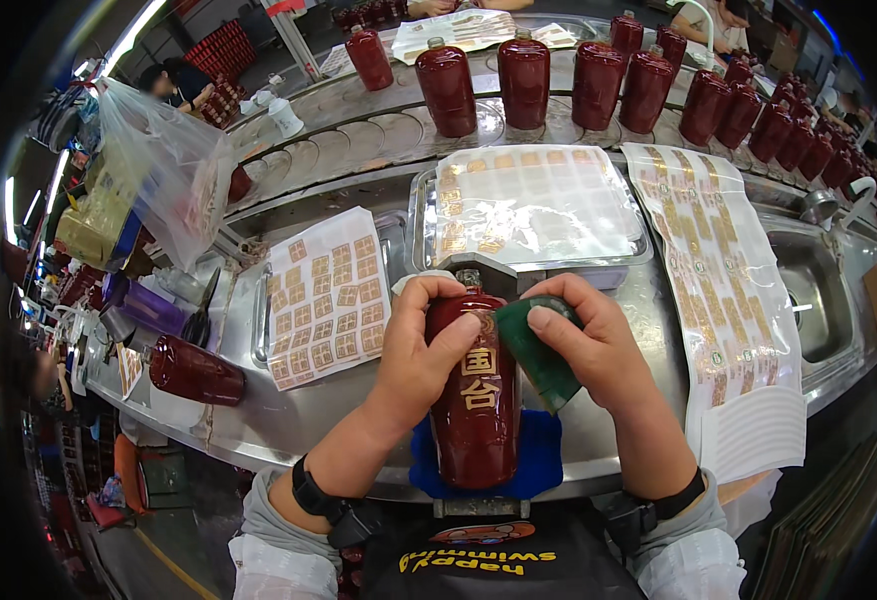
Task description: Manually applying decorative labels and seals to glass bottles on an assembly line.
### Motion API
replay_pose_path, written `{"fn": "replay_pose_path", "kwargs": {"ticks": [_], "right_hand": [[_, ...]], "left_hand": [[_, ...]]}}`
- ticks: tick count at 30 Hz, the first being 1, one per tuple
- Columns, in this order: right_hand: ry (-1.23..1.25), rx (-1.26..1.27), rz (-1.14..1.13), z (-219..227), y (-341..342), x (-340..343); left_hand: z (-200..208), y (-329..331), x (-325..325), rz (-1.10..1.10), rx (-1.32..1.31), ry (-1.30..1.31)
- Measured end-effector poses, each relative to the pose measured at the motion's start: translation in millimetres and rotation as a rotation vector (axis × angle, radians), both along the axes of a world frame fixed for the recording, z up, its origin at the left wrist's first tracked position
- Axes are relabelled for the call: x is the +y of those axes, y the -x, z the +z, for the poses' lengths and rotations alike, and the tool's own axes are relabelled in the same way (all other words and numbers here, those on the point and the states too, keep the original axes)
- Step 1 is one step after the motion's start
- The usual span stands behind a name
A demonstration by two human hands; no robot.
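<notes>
A dark red glass bottle (474, 440) with gold lettering down its front lies in front of me, its neck pointing away, on a blue cloth pad (542, 455). My left hand (428, 325) is wrapped round its upper left side, thumb on the front near the top of the lettering. In my right hand (583, 330) is a green flat scraper (538, 365), pinched between thumb and fingers. One corner of the scraper reaches the bottle's upper right side, beside the lettering. Behind the bottle's neck stands a grey metal rest (498, 275).
A sheet of gold labels (328, 300) lies left, a tray (418, 225) with a label sheet beyond, and a long label sheet (718, 280) right. Several red bottles (524, 80) line the conveyor (358, 140). Another bottle (196, 370) lies at left, near scissors (201, 310). A sink (823, 310) is at right.
</notes>
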State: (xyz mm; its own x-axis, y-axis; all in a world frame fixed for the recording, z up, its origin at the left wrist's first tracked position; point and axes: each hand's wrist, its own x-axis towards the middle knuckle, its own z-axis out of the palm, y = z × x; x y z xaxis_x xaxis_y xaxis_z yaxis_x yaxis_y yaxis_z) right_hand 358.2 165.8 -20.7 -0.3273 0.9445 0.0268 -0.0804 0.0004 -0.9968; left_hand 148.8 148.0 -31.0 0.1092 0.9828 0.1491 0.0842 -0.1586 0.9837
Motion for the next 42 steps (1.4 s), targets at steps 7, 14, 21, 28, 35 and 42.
{"fn": "replay_pose_path", "kwargs": {"ticks": [7, 14, 21, 28, 35, 42], "right_hand": [[-0.668, -0.379, -0.192, -1, 5, -19], [-0.920, -0.558, -0.074, -5, 12, -27], [-0.927, -0.606, -0.083, -5, 13, -27], [-0.919, -0.598, -0.086, -4, 14, -26], [-0.908, -0.564, -0.084, -5, 13, -26], [-0.859, -0.488, -0.096, -7, 12, -26]], "left_hand": [[-4, 4, 0, -0.016, -0.007, -0.015], [-7, 5, 0, -0.016, 0.010, -0.028], [-4, 2, -1, -0.021, -0.012, -0.026], [4, 3, 2, -0.053, -0.256, 0.119], [-4, 5, 5, 0.013, 0.078, -0.014], [12, 27, 4, 0.001, 0.478, -0.819]]}}
